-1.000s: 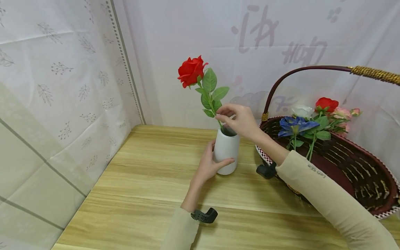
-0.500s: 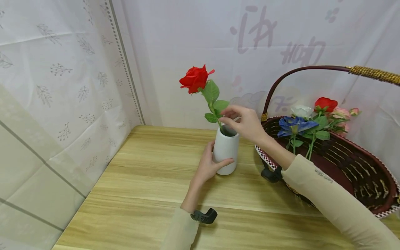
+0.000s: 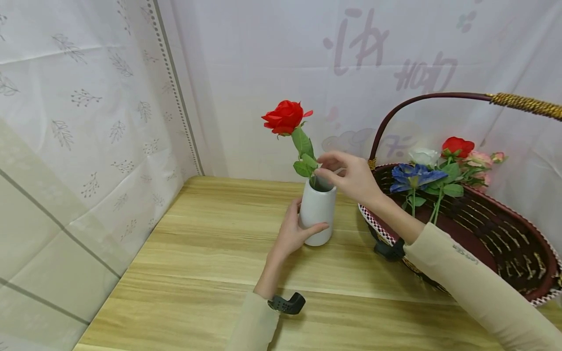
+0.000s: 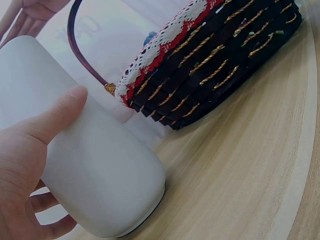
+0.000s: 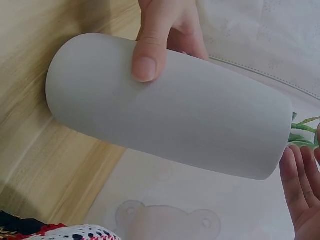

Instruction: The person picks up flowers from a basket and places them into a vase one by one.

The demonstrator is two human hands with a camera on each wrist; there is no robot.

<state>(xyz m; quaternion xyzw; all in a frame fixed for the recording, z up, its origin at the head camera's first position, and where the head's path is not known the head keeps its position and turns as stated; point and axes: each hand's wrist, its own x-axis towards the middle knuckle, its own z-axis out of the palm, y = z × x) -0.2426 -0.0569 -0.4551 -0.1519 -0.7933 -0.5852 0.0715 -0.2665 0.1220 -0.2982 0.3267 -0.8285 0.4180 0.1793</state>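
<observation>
A white vase [image 3: 318, 214] stands upright on the wooden table. My left hand [image 3: 293, 233] grips its side, the thumb across the front, as the left wrist view also shows on the vase [image 4: 107, 160]. Above the vase's mouth, my right hand [image 3: 351, 176] pinches the stem of a red rose [image 3: 285, 118] between thumb and fingers. The stem's lower end is hidden inside the vase, and the bloom leans left. In the right wrist view, green stem and leaves [image 5: 302, 129] show at the rim beside the right fingers.
A dark woven basket [image 3: 487, 234] with a tall handle sits on the right. Blue, white, red and pink flowers [image 3: 414, 176] lie in it against its far rim. Printed white curtains [image 3: 246, 58] hang behind and to the left of the table [image 3: 210, 253].
My right hand has moved slightly down and right, and the rose has sunk deeper into the vase, its bloom lower and further right. The left hand and vase have stayed put.
</observation>
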